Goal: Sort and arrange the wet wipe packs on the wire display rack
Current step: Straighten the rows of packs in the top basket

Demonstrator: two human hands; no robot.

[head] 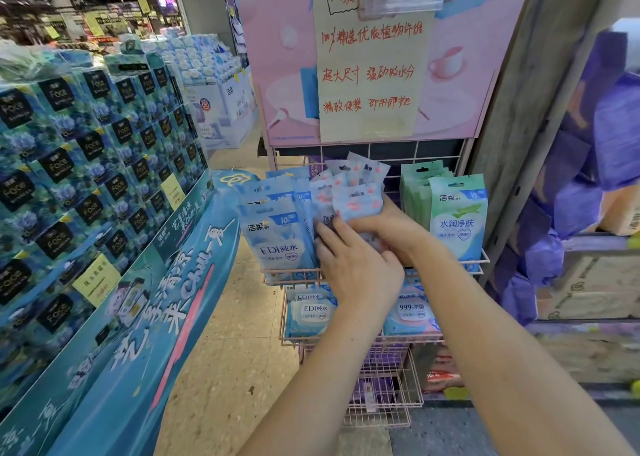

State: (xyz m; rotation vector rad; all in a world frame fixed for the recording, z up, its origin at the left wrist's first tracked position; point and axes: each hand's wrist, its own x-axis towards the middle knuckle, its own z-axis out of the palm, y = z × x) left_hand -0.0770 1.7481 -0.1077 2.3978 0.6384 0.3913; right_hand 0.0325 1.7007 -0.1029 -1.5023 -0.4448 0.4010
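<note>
Wire rack [414,386], three tiers in view.

Top basket [483,260]: blue packs [277,240] stood upright in a row at the left. Pink-spotted packs [358,201] were in the middle. Green packs [457,220] stood upright at the right, well apart from the blue ones. The pink-spotted packs were fanned out and tilted, not squared up, and their tops rose above both neighbouring rows.

Right hand [384,228]: it gripped the lower end of the pink-spotted packs, with the thumb in front and the other fingers behind the bundle, out of sight.

Left hand [356,272]: its back faced the camera. The fingers [327,235] were nearly straight and spread, tips laid against the fronts of the packs where the blue row met the pink-spotted ones. They closed on nothing that could be seen.

Middle basket [282,317]: EDI packs [311,311] lay at the left and 999 packs [412,311] at the right. The left forearm crossed the centre and hid whatever lay between them.

Bottom basket [412,403]: purple packs [375,389] sat blurred behind the wire. A red packet [438,376] was just beside them on the right, its label unreadable.

Not resolved: the number of pink-spotted packs, since they overlapped and both hands covered their lower halves. The print on them was also mostly covered.

Above the rack a handwritten sign [370,74] hung on a pink board [284,84]. Stacked tissue boxes [86,164] filled the display at the left.
</note>
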